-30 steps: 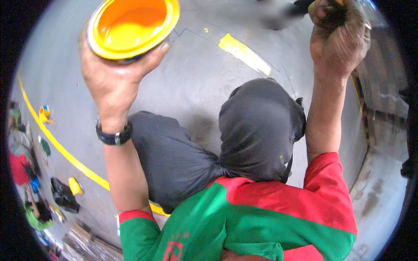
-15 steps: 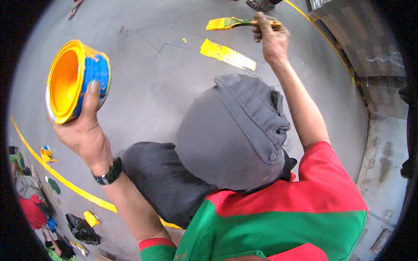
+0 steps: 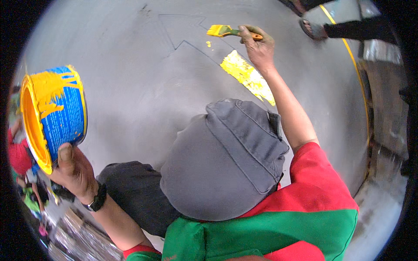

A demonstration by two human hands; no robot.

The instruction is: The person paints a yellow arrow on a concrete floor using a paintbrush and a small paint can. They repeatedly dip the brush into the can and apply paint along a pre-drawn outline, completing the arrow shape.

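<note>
At the far left, a co-worker's red clothing (image 3: 19, 156) shows behind the paint can (image 3: 65, 111), which is blue, smeared with yellow and held up above the floor (image 3: 126, 95). The person's left hand (image 3: 76, 174) grips the can near its base, thumb against the side; the other fingers are mostly hidden. The can's mouth faces the picture's left, and its lean is hard to judge.

Toward the floor's far edge, a thin drawn arrow outline (image 3: 176, 48) has a bare head. Over its shaft, the paintbrush (image 3: 236, 32) points left, its bristles coated yellow and apparently clear of the floor. A small yellow spot (image 3: 209, 44) lies below the bristles, and a wet-looking yellow strip (image 3: 247, 77) fills part of the shaft nearer the person. The right hand (image 3: 260, 50) is closed around the brush handle. Beyond it, a sandaled foot (image 3: 312, 29) stands near the yellow line (image 3: 361, 85) along the floor's right edge.

The step looks like filling the outline, between strokes with a loaded brush. A further stroke would call for lowering the bristles inside the lines while keeping the can level.
</note>
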